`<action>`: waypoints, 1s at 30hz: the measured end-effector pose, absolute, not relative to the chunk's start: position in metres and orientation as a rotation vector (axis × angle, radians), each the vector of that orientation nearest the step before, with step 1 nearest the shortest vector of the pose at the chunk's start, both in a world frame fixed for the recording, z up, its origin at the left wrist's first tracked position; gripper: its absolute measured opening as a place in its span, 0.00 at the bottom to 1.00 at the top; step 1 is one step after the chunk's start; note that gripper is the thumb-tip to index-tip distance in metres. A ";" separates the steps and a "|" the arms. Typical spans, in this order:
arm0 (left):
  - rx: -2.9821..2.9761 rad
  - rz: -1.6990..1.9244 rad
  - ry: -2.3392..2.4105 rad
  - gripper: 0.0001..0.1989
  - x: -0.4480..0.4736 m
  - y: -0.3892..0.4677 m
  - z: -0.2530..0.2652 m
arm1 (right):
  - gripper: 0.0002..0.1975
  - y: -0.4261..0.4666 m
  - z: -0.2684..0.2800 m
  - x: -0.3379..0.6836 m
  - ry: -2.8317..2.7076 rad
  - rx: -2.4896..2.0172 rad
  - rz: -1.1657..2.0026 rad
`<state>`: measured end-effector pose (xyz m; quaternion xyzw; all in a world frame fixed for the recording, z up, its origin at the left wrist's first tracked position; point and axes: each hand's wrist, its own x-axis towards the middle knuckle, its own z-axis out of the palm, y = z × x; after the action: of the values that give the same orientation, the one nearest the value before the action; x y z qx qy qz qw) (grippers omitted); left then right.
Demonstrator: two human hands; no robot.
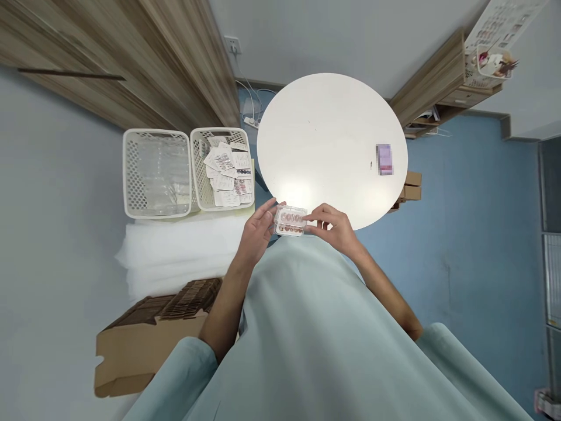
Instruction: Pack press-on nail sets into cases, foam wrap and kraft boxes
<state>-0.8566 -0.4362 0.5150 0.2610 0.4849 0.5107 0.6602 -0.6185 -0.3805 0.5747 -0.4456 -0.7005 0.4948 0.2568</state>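
Note:
A small clear plastic case of press-on nails (290, 220) is held up at the near edge of the white round table (328, 128). Rows of pinkish, glossy nail shapes show through it. My left hand (258, 230) grips the left end of the case, with the thumb along its side. At the opposite end, the fingertips and thumb of my right hand (333, 227) pinch the case's right edge. Whether the lid is fully closed cannot be made out.
Left of the table stand a white basket (222, 206) of printed cards and another basket (127, 175) with clear plastic packaging. White wrapping material (175, 248) and a cardboard box (135, 356) lie nearer. A blurred purple item (384, 159) rests on the table's right side.

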 end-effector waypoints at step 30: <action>0.810 1.104 1.194 0.35 -0.853 -0.413 0.503 | 0.35 -0.388 0.527 -0.634 -1.131 -1.515 1.888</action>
<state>-0.8529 -0.4135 0.5035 0.3515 0.5180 0.4792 0.6152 -0.6338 -0.3877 0.5269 -0.5514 -0.4116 0.6873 0.2328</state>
